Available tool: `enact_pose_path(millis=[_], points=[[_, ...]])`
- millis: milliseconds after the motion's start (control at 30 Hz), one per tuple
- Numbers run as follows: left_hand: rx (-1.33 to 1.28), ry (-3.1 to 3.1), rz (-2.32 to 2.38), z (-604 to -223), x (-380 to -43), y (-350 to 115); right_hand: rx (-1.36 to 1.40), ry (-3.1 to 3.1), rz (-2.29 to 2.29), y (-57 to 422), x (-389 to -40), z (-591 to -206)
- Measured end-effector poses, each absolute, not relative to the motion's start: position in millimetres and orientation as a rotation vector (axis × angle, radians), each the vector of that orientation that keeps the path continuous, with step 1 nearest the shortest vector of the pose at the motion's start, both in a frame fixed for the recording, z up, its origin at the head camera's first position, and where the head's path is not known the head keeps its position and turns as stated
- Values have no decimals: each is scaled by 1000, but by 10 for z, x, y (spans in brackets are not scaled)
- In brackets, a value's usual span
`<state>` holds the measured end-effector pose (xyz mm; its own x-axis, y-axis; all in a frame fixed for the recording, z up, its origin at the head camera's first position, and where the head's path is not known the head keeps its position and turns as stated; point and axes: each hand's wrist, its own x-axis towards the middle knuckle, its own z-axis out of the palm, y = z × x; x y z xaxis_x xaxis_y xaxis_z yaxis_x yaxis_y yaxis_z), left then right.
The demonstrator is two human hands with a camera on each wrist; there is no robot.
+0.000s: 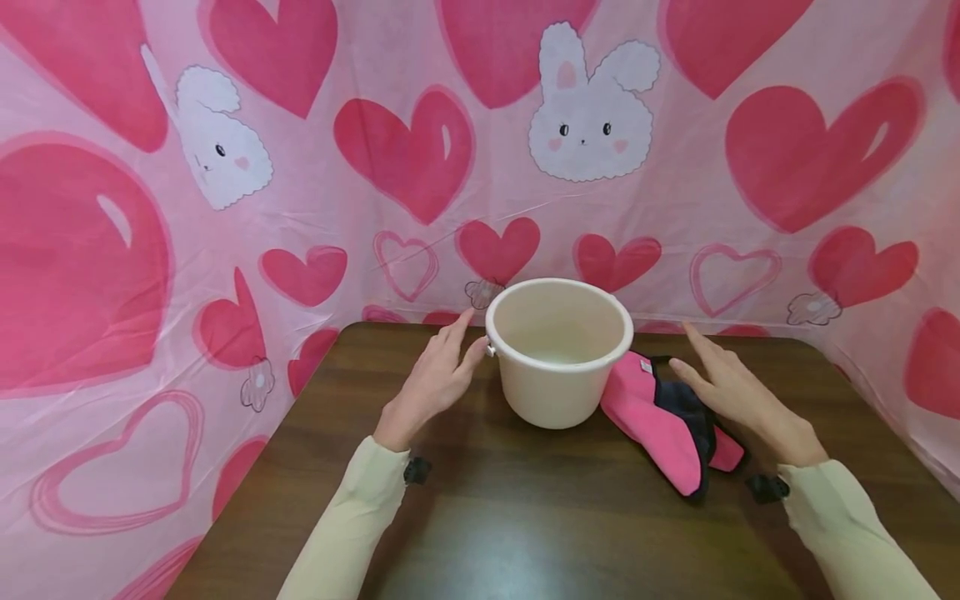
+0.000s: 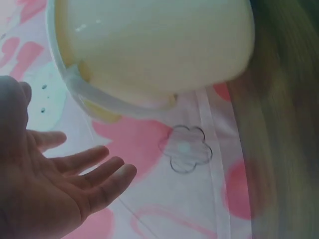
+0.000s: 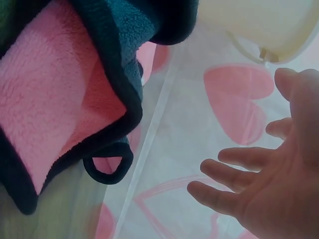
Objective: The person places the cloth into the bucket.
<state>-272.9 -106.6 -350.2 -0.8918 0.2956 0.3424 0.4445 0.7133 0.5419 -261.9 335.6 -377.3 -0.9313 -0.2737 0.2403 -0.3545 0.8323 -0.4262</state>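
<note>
I held the left hand (image 1: 431,379) out near the cream bucket (image 1: 558,392), the right hand (image 1: 731,387) near the pink-and-black cloth (image 1: 637,408), fingers extended, both grasping nothing; bucket and cloth sat together on the table (image 1: 487,525).

Pink cloth (image 1: 502,175) printed with hearts (image 1: 408,154) and white rabbits (image 1: 592,146) hung behind the brown wooden table's (image 1: 480,500) far edge; pale light (image 1: 498,546) gleamed on its top.

No writing can be read; print on the small white rectangular label (image 1: 646,366) of the fleecy pink-and-dark cloth (image 1: 658,429) is too tiny.
</note>
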Motion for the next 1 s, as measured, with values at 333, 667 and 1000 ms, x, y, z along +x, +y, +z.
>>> enact_pose_path(millis=[333, 667, 1000], points=[[-568, -2552, -1067, -3508, -2657, -839, 403, -2903, 764, 3288, -2604, -3777], [-506, -2541, -1140, -3537, -2646, -642, 366, -2966, 789, 3261, -2569, -3863], [-440, -2511, -1204, -3566, -2675, -503, 491, -3099, 701, 3193, -2553, -4023]])
